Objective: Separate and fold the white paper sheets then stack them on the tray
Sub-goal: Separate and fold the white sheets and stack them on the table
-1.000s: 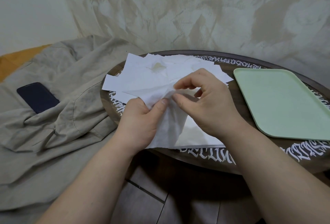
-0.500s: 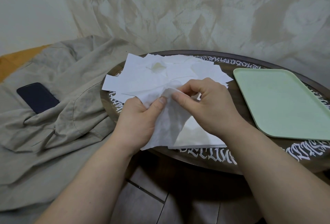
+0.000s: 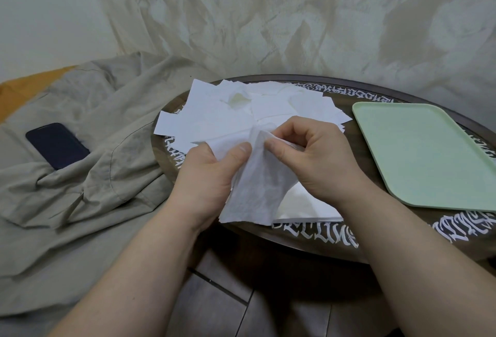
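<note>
Item: thin white sheet (image 3: 255, 189), pinched at its top edge by left hand (image 3: 212, 175) and right hand (image 3: 314, 159); risk: tearing if plies are pulled apart unevenly; tray (image 3: 418, 154) at 3 o'clock.

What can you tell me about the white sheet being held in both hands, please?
The white sheet looks thin, soft and slightly textured, like tissue. The left hand and right hand each pinch its upper edge, side by side. It hangs crumpled over the round table's near edge, partly covering the other white sheets.
</note>
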Tool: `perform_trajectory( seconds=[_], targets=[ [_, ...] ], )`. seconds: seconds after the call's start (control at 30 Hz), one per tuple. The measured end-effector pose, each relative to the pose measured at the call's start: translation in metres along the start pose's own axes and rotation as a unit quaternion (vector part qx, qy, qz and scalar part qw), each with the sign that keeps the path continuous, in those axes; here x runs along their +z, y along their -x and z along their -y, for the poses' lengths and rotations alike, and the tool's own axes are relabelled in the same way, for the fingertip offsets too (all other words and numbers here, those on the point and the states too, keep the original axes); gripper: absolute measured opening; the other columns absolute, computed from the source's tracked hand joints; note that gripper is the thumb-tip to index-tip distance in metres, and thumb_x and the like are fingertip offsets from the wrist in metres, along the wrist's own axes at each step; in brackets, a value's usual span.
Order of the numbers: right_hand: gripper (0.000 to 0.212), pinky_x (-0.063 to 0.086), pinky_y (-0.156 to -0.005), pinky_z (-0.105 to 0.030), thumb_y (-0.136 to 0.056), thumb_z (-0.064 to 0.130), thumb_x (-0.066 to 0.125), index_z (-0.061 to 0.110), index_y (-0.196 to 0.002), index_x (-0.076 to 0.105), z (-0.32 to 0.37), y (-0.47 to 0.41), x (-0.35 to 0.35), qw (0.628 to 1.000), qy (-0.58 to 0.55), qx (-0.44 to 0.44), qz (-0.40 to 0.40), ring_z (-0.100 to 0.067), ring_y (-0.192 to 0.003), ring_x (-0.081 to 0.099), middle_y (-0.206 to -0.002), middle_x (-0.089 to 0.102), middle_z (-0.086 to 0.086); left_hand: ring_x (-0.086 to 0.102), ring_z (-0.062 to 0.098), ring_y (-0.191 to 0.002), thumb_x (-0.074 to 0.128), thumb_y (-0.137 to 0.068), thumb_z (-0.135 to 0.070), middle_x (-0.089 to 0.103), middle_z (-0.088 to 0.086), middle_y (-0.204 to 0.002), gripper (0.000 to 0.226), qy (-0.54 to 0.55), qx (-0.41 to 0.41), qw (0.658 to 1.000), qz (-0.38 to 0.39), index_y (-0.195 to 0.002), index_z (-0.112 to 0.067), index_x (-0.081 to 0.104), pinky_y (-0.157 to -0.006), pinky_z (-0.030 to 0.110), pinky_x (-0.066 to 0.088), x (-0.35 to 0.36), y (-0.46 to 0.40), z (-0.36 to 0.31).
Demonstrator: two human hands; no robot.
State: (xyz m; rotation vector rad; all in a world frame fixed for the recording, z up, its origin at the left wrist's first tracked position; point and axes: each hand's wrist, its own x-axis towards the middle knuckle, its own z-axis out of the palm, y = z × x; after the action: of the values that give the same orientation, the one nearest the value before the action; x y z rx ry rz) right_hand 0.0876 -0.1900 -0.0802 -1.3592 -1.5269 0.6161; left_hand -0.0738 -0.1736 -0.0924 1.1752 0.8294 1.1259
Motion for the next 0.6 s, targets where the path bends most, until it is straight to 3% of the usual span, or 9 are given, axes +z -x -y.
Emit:
perform_trajectory(
  seconds=[0.13, 0.3, 0.4, 0.6],
  targets=[
    [0.018, 0.047, -0.068, -0.021, -0.084, 0.019, 0.073, 0.027, -0.07, 0.065, -0.0001, -0.0005, 0.0008, 1.0, 0.002, -0.005, -0.013, -0.007, -0.074, 0.064, -0.073, 0.07, 0.01, 0.073, 0.015, -0.088, 0.062, -0.083, -0.013, 0.077, 0.002, -0.095, 0.015, 0.019, 0.004, 1.0, 0.005, -0.089, -0.014, 0.075, -0.072, 0.025, 0.056, 0.0018, 0.0008, -0.0011],
    [0.015, 0.054, -0.073, -0.035, -0.084, 0.019, 0.073, 0.025, -0.071, 0.067, -0.0022, -0.0008, 0.0003, 1.0, 0.001, -0.009, -0.022, -0.013, -0.078, 0.067, -0.076, 0.071, 0.007, 0.073, 0.012, -0.085, 0.068, -0.076, -0.01, 0.077, 0.0, -0.091, 0.014, -0.003, 0.036, 0.999, 0.007, -0.086, -0.015, 0.075, -0.07, 0.022, 0.056, 0.0034, 0.0018, -0.0012],
    [0.016, 0.054, -0.073, -0.036, -0.083, 0.02, 0.074, 0.026, -0.07, 0.067, -0.002, -0.0008, 0.0008, 1.0, 0.004, -0.015, -0.026, -0.013, -0.077, 0.067, -0.075, 0.07, 0.007, 0.073, 0.01, -0.083, 0.063, -0.087, 0.002, 0.077, -0.004, -0.088, 0.022, -0.028, 0.046, 0.999, 0.006, -0.087, -0.017, 0.073, -0.069, 0.02, 0.055, 0.0023, 0.0013, 0.0005],
    [0.017, 0.054, -0.072, -0.035, -0.083, 0.021, 0.074, 0.028, -0.069, 0.066, -0.0016, -0.0012, 0.0018, 0.999, 0.011, -0.017, -0.028, -0.014, -0.076, 0.066, -0.073, 0.07, 0.006, 0.073, 0.014, -0.094, 0.069, -0.079, -0.014, 0.077, -0.002, -0.097, 0.013, -0.069, 0.06, 0.996, -0.003, -0.09, -0.018, 0.075, -0.078, 0.025, 0.057, -0.0026, -0.0009, 0.0044]
  ],
)
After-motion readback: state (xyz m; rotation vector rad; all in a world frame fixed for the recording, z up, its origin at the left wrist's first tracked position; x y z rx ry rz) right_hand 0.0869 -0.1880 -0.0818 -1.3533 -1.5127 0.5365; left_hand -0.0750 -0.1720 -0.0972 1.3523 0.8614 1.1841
